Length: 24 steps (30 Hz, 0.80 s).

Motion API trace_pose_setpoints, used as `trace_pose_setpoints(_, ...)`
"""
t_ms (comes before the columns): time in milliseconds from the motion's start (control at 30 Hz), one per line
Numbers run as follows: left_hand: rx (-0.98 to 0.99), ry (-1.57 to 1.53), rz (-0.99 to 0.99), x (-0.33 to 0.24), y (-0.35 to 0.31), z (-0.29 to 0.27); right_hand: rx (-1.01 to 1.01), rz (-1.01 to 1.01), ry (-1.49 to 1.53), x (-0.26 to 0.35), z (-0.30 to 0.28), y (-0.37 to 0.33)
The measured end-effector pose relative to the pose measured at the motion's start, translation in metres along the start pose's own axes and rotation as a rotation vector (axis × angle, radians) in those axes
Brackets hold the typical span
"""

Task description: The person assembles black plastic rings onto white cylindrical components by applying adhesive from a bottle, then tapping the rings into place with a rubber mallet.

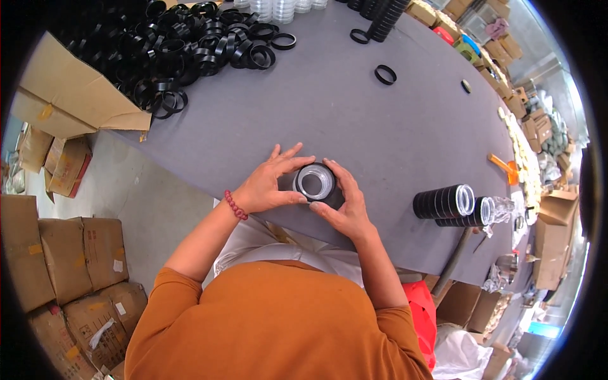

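Near the front edge of the grey table, both hands surround a round clear plastic piece (326, 182) with a black ring about its rim. My left hand (263, 185), with a red bead bracelet at the wrist, grips the piece from the left between thumb and forefinger, its other fingers spread. On the opposite side, my right hand (349, 215) curves round the piece, fingertips at the far rim and thumb at the near one. The underside of the piece is hidden.
A large heap of black rings (209, 54) covers the far left, beside an open cardboard box (82, 82). Black-banded clear stacks (440, 204) lie to the right. An orange scoop (506, 168) rests farther right. Taped cartons (69, 253) stand on the floor at left.
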State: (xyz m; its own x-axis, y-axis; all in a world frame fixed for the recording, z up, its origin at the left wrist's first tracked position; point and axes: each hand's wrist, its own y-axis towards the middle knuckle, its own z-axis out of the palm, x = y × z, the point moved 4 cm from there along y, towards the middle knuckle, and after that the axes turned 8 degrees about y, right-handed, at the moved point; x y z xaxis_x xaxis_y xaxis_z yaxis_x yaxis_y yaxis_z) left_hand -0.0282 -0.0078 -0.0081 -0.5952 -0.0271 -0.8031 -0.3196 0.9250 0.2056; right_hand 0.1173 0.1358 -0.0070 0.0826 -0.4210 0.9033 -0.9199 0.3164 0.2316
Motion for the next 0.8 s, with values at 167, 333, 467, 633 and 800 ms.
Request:
trace_pose_setpoints(167, 0.002, 0.000, 0.003, 0.0020, 0.0001, 0.0015, 0.010, 0.012, -0.036, -0.0026, 0.0010, -0.0005)
trace_pose_setpoints(333, 0.005, -0.001, -0.005, 0.0034, 0.0005, 0.0026, 0.015, 0.015, -0.057, -0.0047, 0.0020, -0.0009)
trace_pose_setpoints(467, -0.002, -0.005, -0.005, 0.0028, 0.0002, 0.0025, 0.010, -0.001, -0.060, -0.0062, 0.0023, -0.0007)
trace_pose_setpoints(633, -0.021, -0.025, 0.007, 0.0023, -0.0002, 0.0019, 0.007, 0.003, -0.069, -0.0049, 0.0028, -0.0001)
trace_pose_setpoints(800, -0.020, -0.004, 0.008, 0.0048, 0.0006, 0.0024, 0.005, -0.005, -0.084, -0.0084, 0.0034, 0.0010)
